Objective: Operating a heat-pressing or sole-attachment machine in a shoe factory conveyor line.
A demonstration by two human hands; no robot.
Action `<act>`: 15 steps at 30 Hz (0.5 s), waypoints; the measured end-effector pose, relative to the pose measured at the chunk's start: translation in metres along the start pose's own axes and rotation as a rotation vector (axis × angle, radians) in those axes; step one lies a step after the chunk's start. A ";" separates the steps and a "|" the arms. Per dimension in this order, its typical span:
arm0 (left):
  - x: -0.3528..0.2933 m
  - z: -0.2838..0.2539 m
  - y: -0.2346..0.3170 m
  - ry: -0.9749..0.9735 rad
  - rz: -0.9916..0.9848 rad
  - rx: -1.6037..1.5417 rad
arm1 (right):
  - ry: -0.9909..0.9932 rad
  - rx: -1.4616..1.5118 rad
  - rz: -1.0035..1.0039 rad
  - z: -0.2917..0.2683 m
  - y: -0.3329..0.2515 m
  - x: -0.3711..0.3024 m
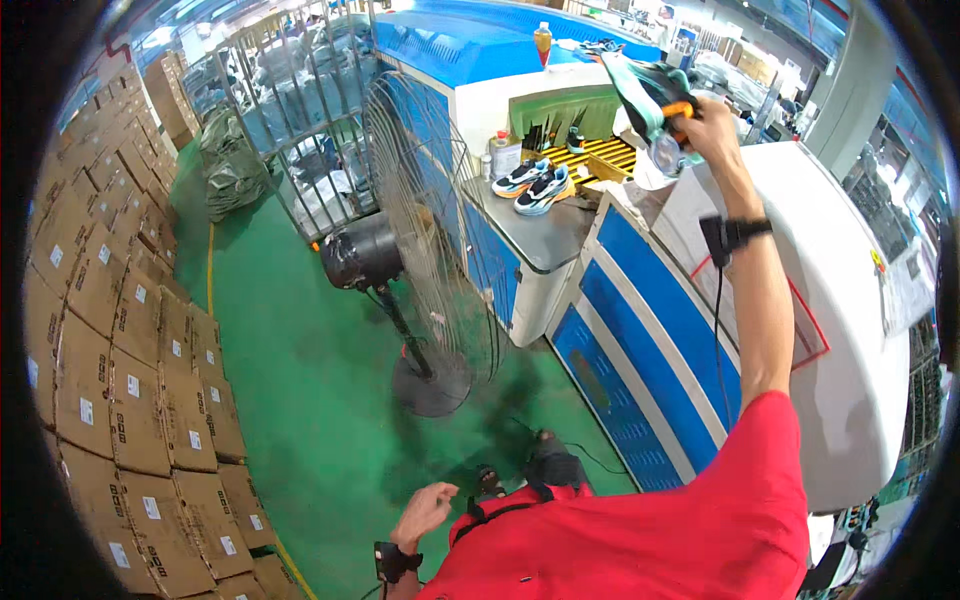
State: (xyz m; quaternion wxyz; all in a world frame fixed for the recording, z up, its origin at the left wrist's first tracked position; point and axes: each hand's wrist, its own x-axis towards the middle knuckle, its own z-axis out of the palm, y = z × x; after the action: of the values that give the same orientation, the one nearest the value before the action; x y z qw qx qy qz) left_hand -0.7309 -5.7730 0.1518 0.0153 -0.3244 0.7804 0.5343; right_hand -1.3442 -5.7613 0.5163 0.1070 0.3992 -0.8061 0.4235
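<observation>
The fingers of your right hand (712,132) are curled around a mint-green, black and bright-orange item (645,98), most likely a shoe, gripping it near its orange part; some fingertips are hidden, so I cannot tell how tightly they press. It is held up in the air, over the right end of the yellow-and-black striped bed (607,168) of the blue-and-white machine, touching no surface that I can make out. The fingers of your left hand (425,512) are loosely bent and pinch nothing visible; that hand hangs low beside your red shirt (640,540), over the green floor (290,400).

Farther out, a pair of black-and-white sneakers with orange and pale-blue soles (546,190) stands side by side on the dark, smooth ledge (545,238) of the machine. I judge that pair as already placed, while the item in your grip is not yet set down. Another dark shoe (575,140) sits by the green hanging flaps (570,108) at the opening, so that one seems left to handle. How many more lie behind the flaps, you cannot tell from here. A black wire-cage pedestal fan (430,215) stands left of the ledge.
</observation>
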 end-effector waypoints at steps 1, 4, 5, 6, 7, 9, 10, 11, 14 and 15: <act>0.005 0.001 -0.006 -0.003 -0.009 0.000 | -0.061 -0.040 0.029 0.016 0.017 0.039; 0.016 0.014 -0.030 0.255 -0.104 0.200 | -0.255 -0.339 0.036 0.082 0.081 0.144; 0.018 0.020 -0.035 0.260 -0.266 0.181 | -0.268 -0.433 0.016 0.112 0.102 0.168; 0.019 0.030 -0.054 0.257 -0.271 0.046 | -0.222 -0.439 0.000 0.140 0.124 0.186; 0.016 0.045 -0.087 0.246 -0.266 -0.088 | -0.287 -0.509 -0.057 0.155 0.146 0.203; -0.038 0.126 -0.208 0.440 -0.464 -1.051 | -0.157 -0.556 -0.337 0.240 0.210 0.252; -0.014 0.151 -0.165 0.612 -0.522 -1.265 | -0.336 -0.552 -0.123 0.245 0.211 0.252; 0.008 0.155 -0.106 0.772 -0.571 -1.456 | -0.313 -0.617 -0.101 0.244 0.248 0.270; 0.063 0.161 -0.021 0.750 -0.760 -1.276 | -0.360 -0.600 -0.158 0.306 0.360 0.316; 0.084 0.164 0.001 0.737 -0.804 -1.243 | -0.450 -0.616 -0.085 0.328 0.390 0.333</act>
State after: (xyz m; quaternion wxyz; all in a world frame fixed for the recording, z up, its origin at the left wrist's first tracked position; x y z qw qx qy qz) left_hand -0.8506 -5.6760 0.0509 -0.2338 -0.6824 0.1219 0.6818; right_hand -1.7952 -6.0720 0.2503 0.0597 0.4643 -0.8817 0.0582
